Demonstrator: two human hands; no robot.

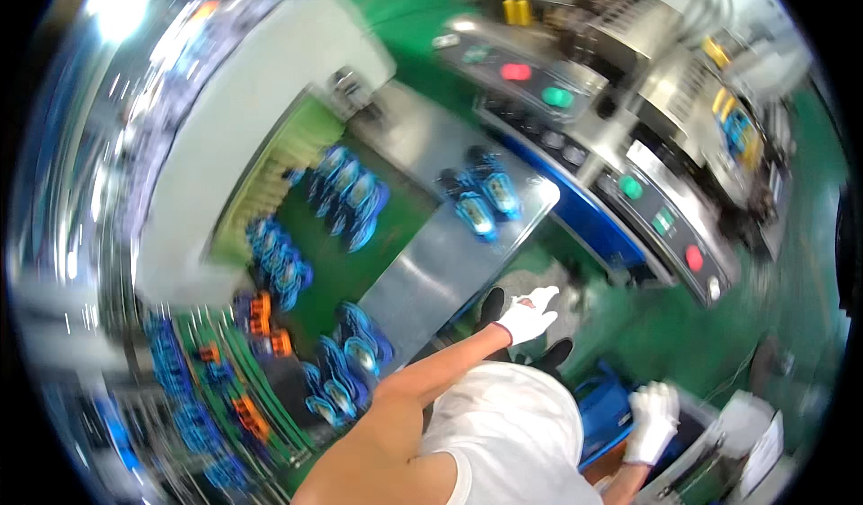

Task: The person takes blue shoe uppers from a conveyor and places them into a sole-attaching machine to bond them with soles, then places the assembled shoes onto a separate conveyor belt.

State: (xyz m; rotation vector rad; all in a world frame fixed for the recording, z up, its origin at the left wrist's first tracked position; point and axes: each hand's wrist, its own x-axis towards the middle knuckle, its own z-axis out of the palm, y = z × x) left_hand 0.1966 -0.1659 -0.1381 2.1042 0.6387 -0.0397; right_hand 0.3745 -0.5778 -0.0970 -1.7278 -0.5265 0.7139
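Observation:
My left hand (530,314), in a white glove, hangs in front of my body above the floor. Its thumb and fingers are apart, and no held item shows; a small reddish mark lies on the glove. Out to the lower right is my right hand (654,420), also gloved in white, beside a blue crate (604,413). Blur hides how its fingers are bent and whether they hold anything. Beyond my left hand, a pair of blue shoes (485,196) rests on the end of a metal table (427,276).
More blue shoes (351,195) stand in rows by a curved white machine housing (193,181). Orange-and-blue pieces (258,314) lie near green rails at left. Ahead on the right is a machine with a button panel (530,78). A grey box-like unit (742,424) stands at lower right.

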